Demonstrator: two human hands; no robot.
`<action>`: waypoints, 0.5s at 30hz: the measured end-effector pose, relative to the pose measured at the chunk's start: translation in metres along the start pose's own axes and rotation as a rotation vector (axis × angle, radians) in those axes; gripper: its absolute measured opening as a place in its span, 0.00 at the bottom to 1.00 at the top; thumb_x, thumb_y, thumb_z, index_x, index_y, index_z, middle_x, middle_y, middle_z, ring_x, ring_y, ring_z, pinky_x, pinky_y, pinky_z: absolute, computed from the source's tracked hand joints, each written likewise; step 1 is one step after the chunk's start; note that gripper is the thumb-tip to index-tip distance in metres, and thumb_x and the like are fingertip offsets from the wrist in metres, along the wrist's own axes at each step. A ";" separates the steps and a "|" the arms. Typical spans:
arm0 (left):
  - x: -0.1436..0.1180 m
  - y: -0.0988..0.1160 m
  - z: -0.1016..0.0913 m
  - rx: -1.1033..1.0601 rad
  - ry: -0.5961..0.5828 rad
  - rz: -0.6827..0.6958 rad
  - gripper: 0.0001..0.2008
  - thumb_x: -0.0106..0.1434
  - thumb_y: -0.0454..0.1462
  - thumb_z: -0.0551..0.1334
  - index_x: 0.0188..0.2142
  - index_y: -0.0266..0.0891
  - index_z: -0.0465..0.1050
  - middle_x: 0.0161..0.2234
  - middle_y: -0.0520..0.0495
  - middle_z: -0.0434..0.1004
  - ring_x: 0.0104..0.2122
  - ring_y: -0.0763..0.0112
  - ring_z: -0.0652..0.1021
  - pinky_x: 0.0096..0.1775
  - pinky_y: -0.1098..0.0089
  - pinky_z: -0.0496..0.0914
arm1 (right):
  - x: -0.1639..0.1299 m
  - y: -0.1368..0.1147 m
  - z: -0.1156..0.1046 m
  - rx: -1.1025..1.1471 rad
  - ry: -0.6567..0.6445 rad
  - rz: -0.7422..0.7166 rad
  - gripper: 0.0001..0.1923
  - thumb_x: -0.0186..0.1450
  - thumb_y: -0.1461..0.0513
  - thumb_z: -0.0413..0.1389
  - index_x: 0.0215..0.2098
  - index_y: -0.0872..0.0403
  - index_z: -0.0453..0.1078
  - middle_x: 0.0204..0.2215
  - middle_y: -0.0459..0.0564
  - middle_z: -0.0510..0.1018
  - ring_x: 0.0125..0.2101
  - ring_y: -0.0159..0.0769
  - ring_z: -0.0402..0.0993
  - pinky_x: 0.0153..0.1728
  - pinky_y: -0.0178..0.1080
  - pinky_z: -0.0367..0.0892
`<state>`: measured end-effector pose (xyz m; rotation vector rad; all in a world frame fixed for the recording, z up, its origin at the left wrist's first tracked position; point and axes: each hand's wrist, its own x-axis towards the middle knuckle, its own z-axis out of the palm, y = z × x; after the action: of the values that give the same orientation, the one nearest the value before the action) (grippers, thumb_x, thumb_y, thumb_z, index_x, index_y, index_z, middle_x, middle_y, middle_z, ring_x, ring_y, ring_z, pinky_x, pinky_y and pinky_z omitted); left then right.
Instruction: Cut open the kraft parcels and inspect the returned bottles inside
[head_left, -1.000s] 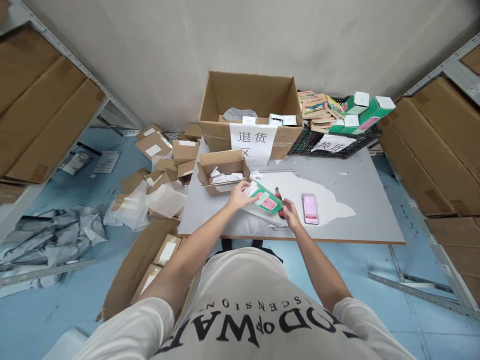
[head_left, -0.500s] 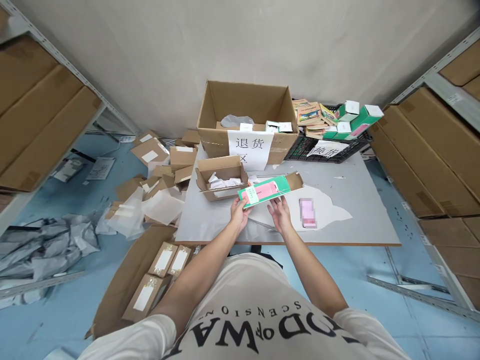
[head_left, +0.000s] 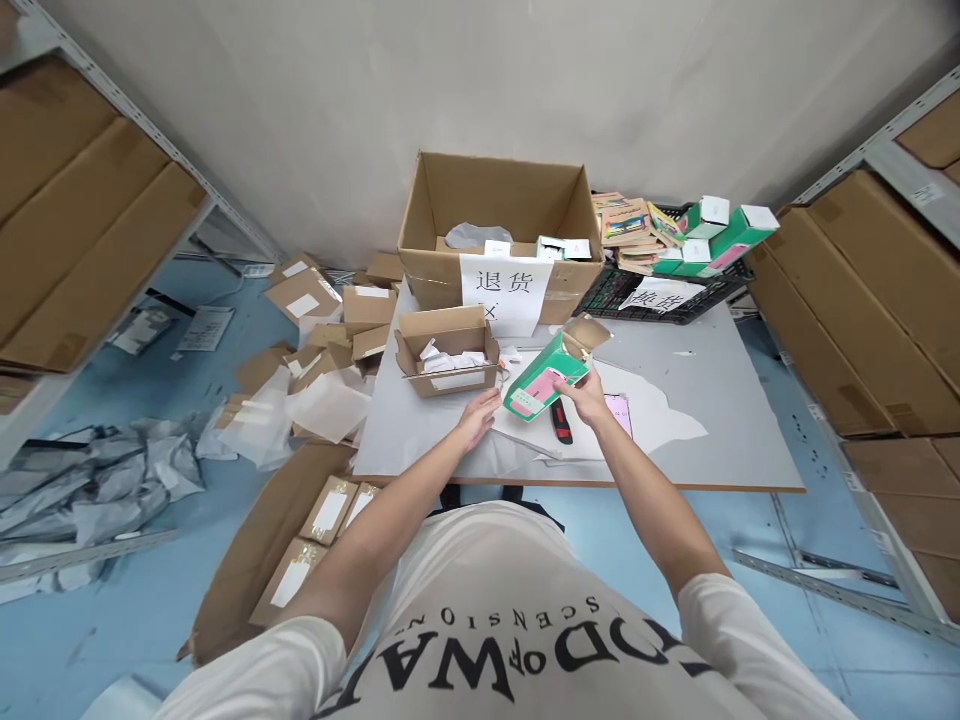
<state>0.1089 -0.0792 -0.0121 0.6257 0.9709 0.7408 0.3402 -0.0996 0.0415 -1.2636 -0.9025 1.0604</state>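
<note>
A green and pink carton (head_left: 541,388) is tilted above the table, its brown inner flap standing open at the far end. My right hand (head_left: 586,396) grips its right side, thumb on the front face. My left hand (head_left: 478,416) is apart from the carton's lower left, fingers extended and holding nothing. Beneath the carton, a black and red box cutter (head_left: 561,422) lies on white paper (head_left: 664,418). A pink-screened phone (head_left: 621,408) is partly hidden by my right forearm. Left of the carton stands a small open cardboard box (head_left: 448,382) with crumpled white paper inside.
At the back, a large cardboard box (head_left: 431,275) bears a paper sign and holds several cartons. Beside it, a black crate (head_left: 600,298) carries booklets and green cartons. Flattened cardboard (head_left: 304,290) piles up left of the table (head_left: 742,425). Shelves with brown boxes (head_left: 832,310) flank both sides.
My left hand has let go of the carton and dropped slightly. My right hand has moved up and taken hold of it, tilting it steeper. The box cutter has come into view.
</note>
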 end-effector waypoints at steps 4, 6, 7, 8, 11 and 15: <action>0.025 0.026 -0.006 0.314 -0.160 0.181 0.43 0.36 0.43 0.76 0.54 0.38 0.68 0.59 0.34 0.63 0.62 0.49 0.60 0.59 0.53 0.55 | 0.009 0.005 -0.009 -0.111 -0.189 0.025 0.37 0.42 0.59 0.69 0.48 0.50 0.60 0.45 0.50 0.74 0.43 0.39 0.72 0.46 0.44 0.69; 0.037 0.036 0.002 0.471 -0.268 0.235 0.54 0.33 0.42 0.77 0.60 0.37 0.61 0.61 0.32 0.59 0.62 0.47 0.59 0.61 0.51 0.53 | 0.011 0.011 -0.009 -0.164 -0.262 0.053 0.38 0.42 0.59 0.69 0.49 0.50 0.60 0.46 0.51 0.73 0.45 0.40 0.71 0.46 0.44 0.69; 0.042 0.038 0.007 0.534 -0.311 0.269 0.57 0.31 0.42 0.77 0.62 0.37 0.58 0.62 0.31 0.57 0.62 0.46 0.59 0.60 0.51 0.54 | 0.012 0.014 -0.009 -0.189 -0.293 0.063 0.38 0.42 0.60 0.69 0.49 0.51 0.60 0.46 0.51 0.73 0.46 0.40 0.71 0.46 0.44 0.68; 0.047 0.040 0.013 0.587 -0.348 0.314 0.60 0.31 0.42 0.77 0.63 0.37 0.55 0.62 0.31 0.56 0.61 0.46 0.60 0.60 0.51 0.55 | 0.013 0.017 -0.008 -0.212 -0.317 0.069 0.38 0.41 0.60 0.69 0.48 0.51 0.60 0.47 0.51 0.72 0.47 0.41 0.70 0.46 0.44 0.68; 0.057 0.038 0.028 0.698 -0.383 0.453 0.60 0.31 0.42 0.77 0.64 0.39 0.54 0.61 0.33 0.60 0.59 0.47 0.65 0.58 0.54 0.60 | 0.017 0.030 -0.005 -0.256 -0.359 0.073 0.38 0.41 0.61 0.69 0.48 0.52 0.60 0.47 0.52 0.71 0.48 0.42 0.69 0.46 0.44 0.67; 0.057 0.028 0.031 0.827 -0.316 0.503 0.54 0.34 0.41 0.76 0.61 0.39 0.57 0.55 0.35 0.68 0.55 0.50 0.69 0.54 0.57 0.65 | 0.017 0.048 -0.001 -0.273 -0.357 0.109 0.40 0.40 0.62 0.68 0.49 0.52 0.59 0.48 0.53 0.71 0.48 0.43 0.69 0.44 0.44 0.68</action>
<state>0.1498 -0.0216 -0.0056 1.7019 0.8060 0.6250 0.3409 -0.0839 -0.0068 -1.3822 -1.2963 1.3080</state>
